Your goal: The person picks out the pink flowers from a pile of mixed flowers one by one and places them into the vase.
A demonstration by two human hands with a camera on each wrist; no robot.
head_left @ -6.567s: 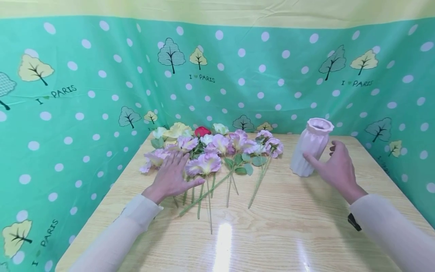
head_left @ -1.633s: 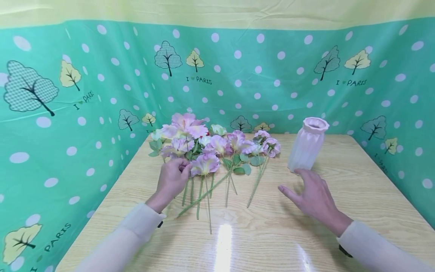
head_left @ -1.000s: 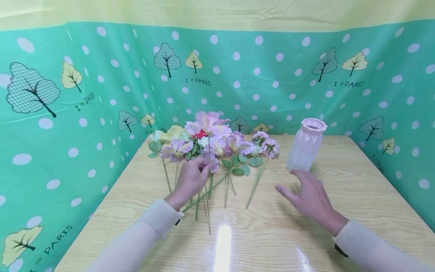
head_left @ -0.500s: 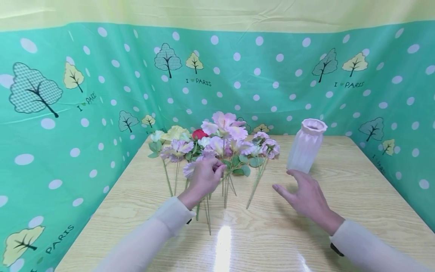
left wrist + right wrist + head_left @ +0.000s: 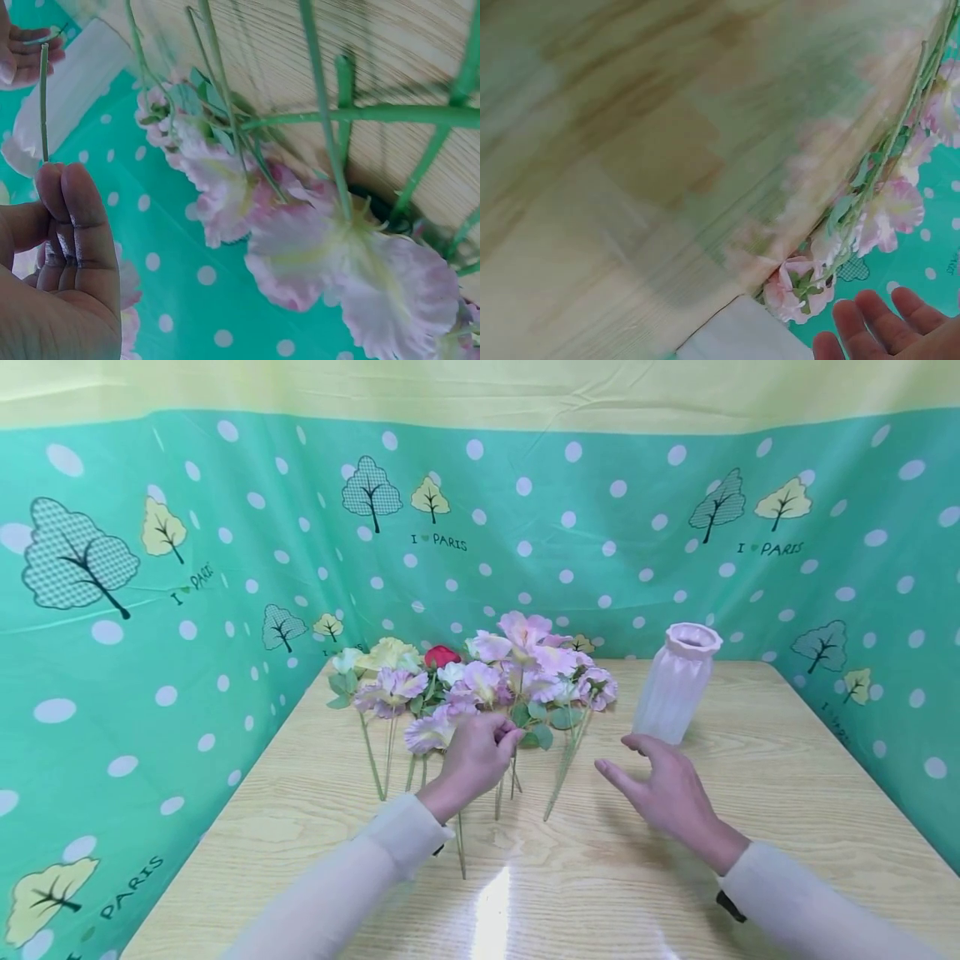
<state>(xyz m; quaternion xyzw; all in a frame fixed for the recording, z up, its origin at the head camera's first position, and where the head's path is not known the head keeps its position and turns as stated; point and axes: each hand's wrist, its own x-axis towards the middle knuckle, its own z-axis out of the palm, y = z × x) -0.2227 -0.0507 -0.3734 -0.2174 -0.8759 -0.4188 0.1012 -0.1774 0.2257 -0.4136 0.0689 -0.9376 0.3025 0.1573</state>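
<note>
My left hand (image 5: 480, 756) pinches the green stem (image 5: 43, 105) of a pink-purple artificial flower (image 5: 525, 642) between thumb and fingers. The bloom stands upright above the hand, in front of other flowers, and the stem's lower end shows in the left wrist view. My right hand (image 5: 675, 789) is held over the table with thumb and fingers apart and holds nothing. Just beyond its fingertips stands a pale pink ribbed vase (image 5: 675, 685) with a scalloped mouth. In the right wrist view only the fingers (image 5: 889, 322) and part of the vase (image 5: 742, 334) show.
Several artificial flowers lie across the back of the wooden table (image 5: 315, 827): a red one (image 5: 442, 656), a yellow one (image 5: 388, 653) and purple ones (image 5: 392, 691). Their stems point toward the front. A green dotted cloth (image 5: 570, 543) hangs behind and at the sides.
My left hand went from lying open over the flowers to gripping one stem, lifting it and carrying it rightward. My right hand drew back from the vase and shifted slightly left.
</note>
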